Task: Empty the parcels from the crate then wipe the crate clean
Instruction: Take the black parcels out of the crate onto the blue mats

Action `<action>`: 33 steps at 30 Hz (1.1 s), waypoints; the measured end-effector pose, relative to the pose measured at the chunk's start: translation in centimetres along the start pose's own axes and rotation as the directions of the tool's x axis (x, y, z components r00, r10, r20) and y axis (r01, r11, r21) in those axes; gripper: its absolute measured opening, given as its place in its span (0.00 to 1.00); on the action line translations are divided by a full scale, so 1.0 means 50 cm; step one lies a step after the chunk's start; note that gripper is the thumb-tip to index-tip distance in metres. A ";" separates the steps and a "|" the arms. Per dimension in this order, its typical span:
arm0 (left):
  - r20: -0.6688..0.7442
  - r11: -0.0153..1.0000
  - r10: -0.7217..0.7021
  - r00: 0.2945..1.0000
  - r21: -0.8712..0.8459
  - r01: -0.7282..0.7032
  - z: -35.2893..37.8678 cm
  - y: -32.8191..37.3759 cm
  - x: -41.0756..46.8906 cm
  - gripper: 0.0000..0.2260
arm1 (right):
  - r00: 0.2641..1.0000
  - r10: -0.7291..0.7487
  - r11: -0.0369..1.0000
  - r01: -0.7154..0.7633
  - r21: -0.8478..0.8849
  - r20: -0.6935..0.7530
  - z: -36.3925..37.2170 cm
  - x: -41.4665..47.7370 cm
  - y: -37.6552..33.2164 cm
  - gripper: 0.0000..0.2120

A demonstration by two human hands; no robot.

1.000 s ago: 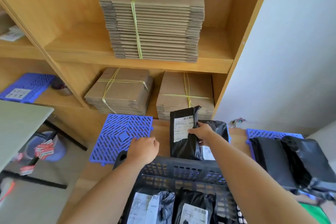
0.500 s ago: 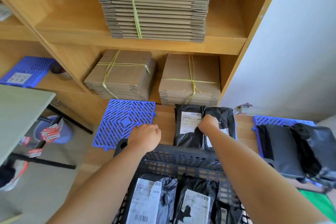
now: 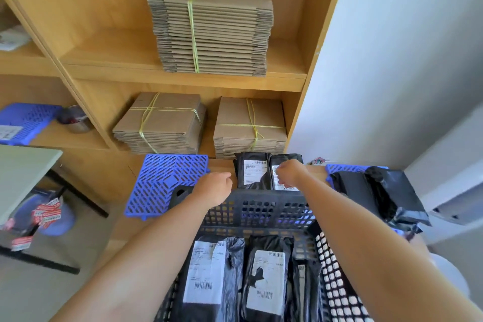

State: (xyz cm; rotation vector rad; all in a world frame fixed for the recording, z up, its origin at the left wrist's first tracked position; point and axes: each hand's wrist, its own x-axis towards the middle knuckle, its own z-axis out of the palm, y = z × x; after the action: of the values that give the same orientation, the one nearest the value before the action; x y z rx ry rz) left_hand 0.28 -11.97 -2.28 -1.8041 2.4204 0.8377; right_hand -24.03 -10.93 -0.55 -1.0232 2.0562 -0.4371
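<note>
Two bare arms reach forward over a dark slatted crate (image 3: 261, 210) that sits low in the middle of the view. At far left a blue grid panel (image 3: 26, 121) lies on a side shelf beside a small metal cup (image 3: 74, 119), with a pale tabletop (image 3: 23, 172) below it. Further right, a second blue mat (image 3: 167, 183) lies flat on the wooden ledge (image 3: 222, 165), just beyond the crate's left corner. The left hand (image 3: 213, 188) is curled into a loose fist at the crate's far rim — empty, as far as the blur allows. Inside the crate, three black parcels (image 3: 209, 277) with white labels lie side by side. Past the far rim, two more black parcels (image 3: 254, 172) stand on the ledge, leaning against the bundled cardboard (image 3: 249, 128). The right hand (image 3: 290, 174) hovers in front of the right one of these, fingers bent; whether it grips the bag or has let go cannot be told. A taller tied stack of flattened cardboard (image 3: 211, 29) fills the shelf above. At right, a heap of black bags (image 3: 376, 191) rests on another blue mat (image 3: 339, 168).
</note>
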 end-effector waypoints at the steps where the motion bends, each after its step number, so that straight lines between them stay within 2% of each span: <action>1: -0.013 1.000 0.024 1.000 0.000 -0.024 -0.002 0.005 -0.014 0.21 | 1.000 0.010 1.000 -0.010 0.027 -0.027 -0.003 -0.016 0.008 0.09; 3: -0.029 0.998 0.063 0.998 -0.026 -0.064 0.000 0.012 -0.044 0.21 | 0.998 -0.070 0.997 0.069 -0.022 0.000 -0.002 -0.038 0.035 0.12; 4: -0.036 0.995 0.082 0.996 -0.047 -0.084 0.006 0.013 -0.060 0.22 | 0.996 -0.087 0.995 0.089 0.049 -0.031 0.000 -0.059 0.048 0.12; 5: -0.049 0.992 0.108 0.993 -0.059 -0.111 0.013 0.013 -0.077 0.21 | 0.992 -0.074 0.973 0.095 0.213 -0.103 0.004 -0.081 0.056 0.13; 8: -0.107 0.978 0.199 0.974 -0.033 -0.204 0.048 0.011 -0.126 0.21 | 0.965 -0.105 0.959 0.163 0.234 -0.242 0.020 -0.140 0.085 0.13; 11: -0.102 0.970 0.243 0.965 -0.004 -0.244 0.095 -0.001 -0.165 0.20 | 0.990 -0.074 0.949 0.107 0.297 -0.120 0.049 -0.181 0.122 0.11; 15: -0.020 0.967 0.252 0.967 0.027 -0.252 0.166 -0.017 -0.204 0.20 | 0.998 0.043 0.987 -0.049 0.155 0.039 0.099 -0.196 0.196 0.07; 18: 0.065 0.974 0.202 0.977 0.094 -0.207 0.220 -0.032 -0.225 0.20 | 0.980 0.145 0.988 -0.150 0.028 0.136 0.136 -0.191 0.253 0.03; 22: 0.175 0.975 0.093 0.980 0.182 -0.125 0.275 -0.060 -0.247 0.21 | 0.896 0.351 0.935 -0.324 -0.142 0.272 0.183 -0.164 0.329 0.08; 24: 0.225 0.975 0.055 0.973 0.197 -0.100 0.299 -0.073 -0.256 0.22 | 0.861 0.408 0.913 -0.376 -0.160 0.303 0.202 -0.164 0.345 0.10; 29: 0.252 0.984 0.012 0.968 0.170 -0.057 0.321 -0.087 -0.275 0.22 | 0.859 0.409 0.911 -0.366 -0.190 0.307 0.249 -0.155 0.367 0.10; 33: 0.241 0.987 -0.005 0.971 0.156 -0.034 0.313 -0.079 -0.268 0.22 | 0.878 0.350 0.926 -0.271 -0.263 0.326 0.259 -0.153 0.363 0.07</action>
State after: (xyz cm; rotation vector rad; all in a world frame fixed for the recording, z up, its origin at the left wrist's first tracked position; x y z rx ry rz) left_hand 3.62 5.70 -13.08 -1.5334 2.2785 0.7874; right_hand -20.62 6.76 -15.76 -0.7956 1.8990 0.1382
